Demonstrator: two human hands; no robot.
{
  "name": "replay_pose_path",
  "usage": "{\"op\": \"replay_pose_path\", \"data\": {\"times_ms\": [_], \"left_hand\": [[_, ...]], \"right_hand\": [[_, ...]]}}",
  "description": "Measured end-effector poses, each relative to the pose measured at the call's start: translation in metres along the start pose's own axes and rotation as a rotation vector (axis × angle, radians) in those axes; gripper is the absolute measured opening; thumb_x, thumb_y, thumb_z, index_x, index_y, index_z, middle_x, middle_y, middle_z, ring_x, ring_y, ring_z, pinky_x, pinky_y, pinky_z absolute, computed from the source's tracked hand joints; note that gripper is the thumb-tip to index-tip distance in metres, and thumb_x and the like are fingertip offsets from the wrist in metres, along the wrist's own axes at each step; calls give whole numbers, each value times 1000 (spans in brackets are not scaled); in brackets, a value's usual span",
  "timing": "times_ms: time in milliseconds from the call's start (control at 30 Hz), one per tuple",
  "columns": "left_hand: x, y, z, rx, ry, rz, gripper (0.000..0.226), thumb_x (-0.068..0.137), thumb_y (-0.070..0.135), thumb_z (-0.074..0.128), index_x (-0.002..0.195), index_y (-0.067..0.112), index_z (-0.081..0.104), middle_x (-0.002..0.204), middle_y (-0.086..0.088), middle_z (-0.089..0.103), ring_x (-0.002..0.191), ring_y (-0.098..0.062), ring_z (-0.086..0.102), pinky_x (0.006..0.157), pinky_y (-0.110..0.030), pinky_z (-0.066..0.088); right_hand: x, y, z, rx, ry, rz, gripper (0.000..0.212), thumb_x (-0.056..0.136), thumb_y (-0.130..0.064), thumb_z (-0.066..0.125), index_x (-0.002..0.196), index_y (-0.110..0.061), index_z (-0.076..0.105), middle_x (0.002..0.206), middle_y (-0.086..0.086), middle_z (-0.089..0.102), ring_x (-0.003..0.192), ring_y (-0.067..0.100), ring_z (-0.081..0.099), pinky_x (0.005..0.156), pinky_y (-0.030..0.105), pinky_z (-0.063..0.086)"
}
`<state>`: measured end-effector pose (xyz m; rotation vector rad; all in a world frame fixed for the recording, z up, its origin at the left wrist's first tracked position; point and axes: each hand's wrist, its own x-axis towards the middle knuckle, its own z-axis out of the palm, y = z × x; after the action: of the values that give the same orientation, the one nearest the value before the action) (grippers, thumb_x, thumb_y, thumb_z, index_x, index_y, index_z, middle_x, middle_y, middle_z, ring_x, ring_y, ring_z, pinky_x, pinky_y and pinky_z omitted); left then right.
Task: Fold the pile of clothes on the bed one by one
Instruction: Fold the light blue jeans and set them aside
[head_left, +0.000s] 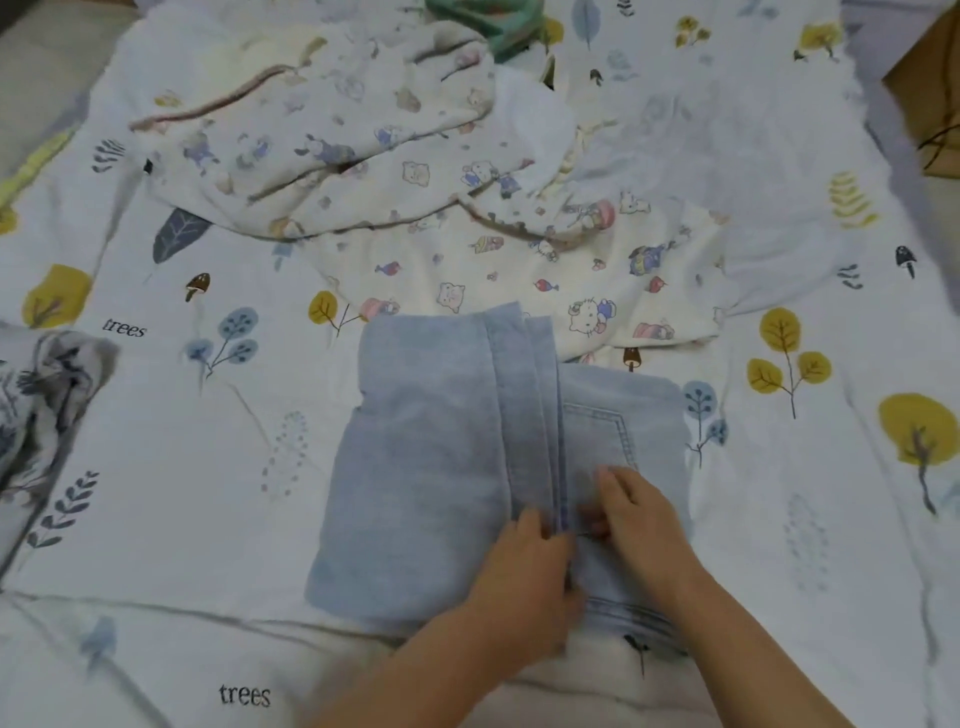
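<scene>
Bed (156, 519): folded jeans (426, 467), hands atop.

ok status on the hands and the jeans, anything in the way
Left hand and right hand pinching hems of folded light blue denim jeans. Cartoon-print cream garments lie beyond, not blocking.

This is a bedroom in a home, seen from above a bed (156, 519) that fills nearly the whole view. The bed is covered with a white sheet printed with yellow trees, blue leaves, small mushrooms and the word "trees". Household laundry lies on it: a cream cartoon-print garment (332, 145) crumpled at the far side, another piece of the same kind of print (519, 280) spread beside it, a bit of green cloth (493, 21) at the top edge, a grey patterned cloth (47, 400) at the left edge, and folded light-blue denim (431, 467) near the front. A brown cardboard box (930, 78) stands at the right edge.
</scene>
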<state>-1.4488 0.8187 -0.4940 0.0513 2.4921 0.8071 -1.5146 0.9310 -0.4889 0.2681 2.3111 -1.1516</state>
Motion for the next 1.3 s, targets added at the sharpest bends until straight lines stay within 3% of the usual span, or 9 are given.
{"op": "replay_pose_path", "data": {"times_ms": [200,300,433,633,800,900,1033,1200,1300], "left_hand": [[-24,-15,-28,-90,-39,159,26,86,20,54,109,13,64,107,-9,63,98,-22,56,88,-32,44],[-36,-28,-49,-146,371,71,23,81,17,46,91,12,67,89,-2,67,85,-11,53,77,-21,41],[-39,-58,-63,-50,774,-77,42,82,27,39,115,9,60,113,-7,58,104,-18,50,90,-21,33],[-28,-95,-25,-254,413,-434,75,92,40,48,149,13,7,146,-13,33,130,-26,37,105,-33,31],[-26,-108,-27,-327,457,-395,85,82,45,62,148,23,13,136,-7,42,120,-22,46,93,-27,37],[-28,-110,-26,-352,452,-385,93,78,49,66,148,25,11,136,-3,42,119,-19,46,90,-25,36],[-31,-114,-27,-530,417,-439,87,55,69,67,121,23,35,111,10,56,98,-14,59,81,-34,51],[-32,-116,-22,-519,374,-491,75,70,57,69,128,25,34,104,14,49,87,-9,51,71,-22,39],[-34,-121,-21,-559,381,-484,64,78,54,62,129,24,35,110,11,53,89,-10,52,75,-22,39]], "right_hand": [[14,-26,41,180,-33,30,22,84,-21,68,96,-7,56,95,7,62,84,19,58,77,33,50],[1,-36,36,185,131,-263,11,83,-6,61,84,-15,56,76,-2,58,72,5,55,67,19,48],[-22,-12,0,126,463,-342,26,85,-17,61,72,-25,40,57,-8,39,49,1,41,44,15,32],[-9,28,-17,-199,70,75,17,87,-31,60,78,-18,52,71,-7,55,64,8,49,50,23,32],[22,-1,-19,78,223,66,38,85,-51,57,80,-13,59,74,-4,58,65,6,51,52,25,33],[37,-18,-17,240,204,25,19,85,-37,64,85,-20,55,80,-9,57,69,-1,50,57,19,37],[40,-16,-22,102,586,-319,17,86,-18,63,82,-14,48,70,-9,51,62,-10,50,54,6,36],[50,-3,-14,-155,459,113,21,85,-15,62,97,-5,47,91,15,54,98,37,53,77,37,38],[48,-38,-5,-372,704,-29,52,77,-6,62,126,-3,42,122,25,45,116,40,41,94,50,34]]}}
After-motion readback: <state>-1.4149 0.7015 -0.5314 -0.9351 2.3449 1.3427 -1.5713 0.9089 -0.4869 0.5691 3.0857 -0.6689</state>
